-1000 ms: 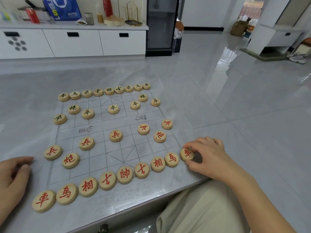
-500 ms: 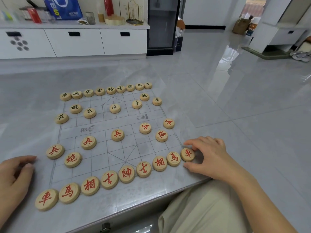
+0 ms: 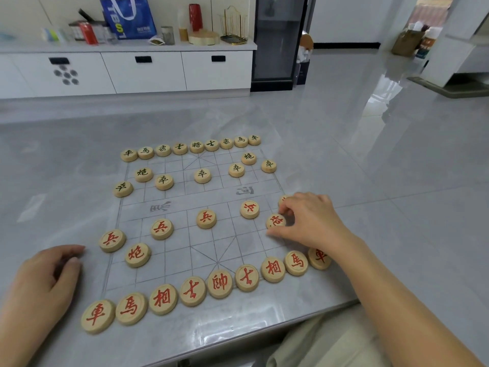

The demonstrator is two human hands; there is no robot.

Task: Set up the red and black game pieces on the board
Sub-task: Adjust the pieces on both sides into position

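My right hand (image 3: 312,221) pinches the red cannon (image 3: 275,221) between thumb and curled fingers on the right side of the board (image 3: 185,250), a pale grid sheet lying on the grey table (image 3: 66,160). The cannon's red character is partly covered and I cannot read it. A soldier (image 3: 283,199) just beyond it is mostly hidden under my fingers. My left hand (image 3: 45,282) rests on the table left of the board, fingers loosely curled, holding nothing. Along the near edge the red row (image 3: 220,283) reads 車, 馬, 相, 士, 帥, 士, 相, 馬, 車, the last 車 partly under my wrist. Ahead of it stand the left cannon (image 3: 137,254), marked 炮, and four soldiers marked 兵 (image 3: 206,218). At the far edge the black row (image 3: 196,146) shows 車 and 馬 at each end and 将 in the middle, with two 炮 and five 卒 (image 3: 202,175) in front. Grey characters in the board's middle band are too faint to read. On the white cabinet (image 3: 143,72) behind stands a blue bag (image 3: 127,17) whose tilted lettering I cannot make out.
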